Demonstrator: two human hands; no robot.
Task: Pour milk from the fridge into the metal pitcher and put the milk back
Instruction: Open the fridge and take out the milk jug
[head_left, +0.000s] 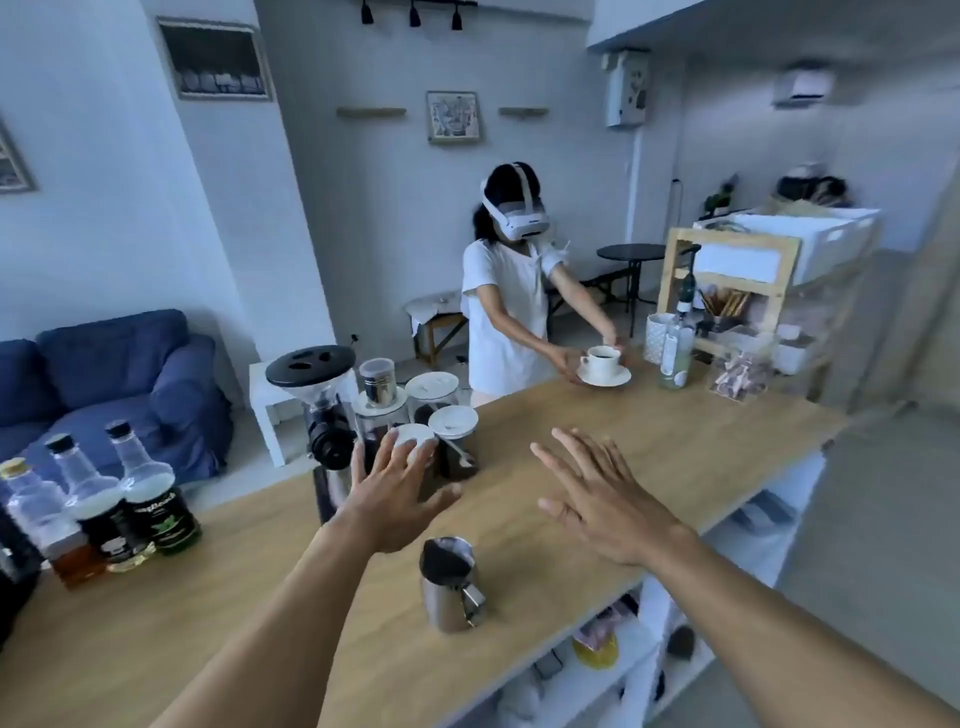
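Note:
A metal pitcher (451, 587) stands upright on the wooden counter (649, 441), near its front edge, with its handle facing me. My left hand (389, 491) hovers above and behind it to the left, fingers spread, holding nothing. My right hand (597, 499) hovers to the pitcher's upper right, also flat with fingers apart and empty. No milk and no fridge are in view.
Three syrup bottles (104, 509) stand at the counter's left. A coffee grinder (324, 410) and lidded jars (441, 415) sit behind my left hand. Across the counter a person (511, 306) in a headset holds a cup and saucer (602, 364). A wooden shelf unit (737, 291) stands at the right.

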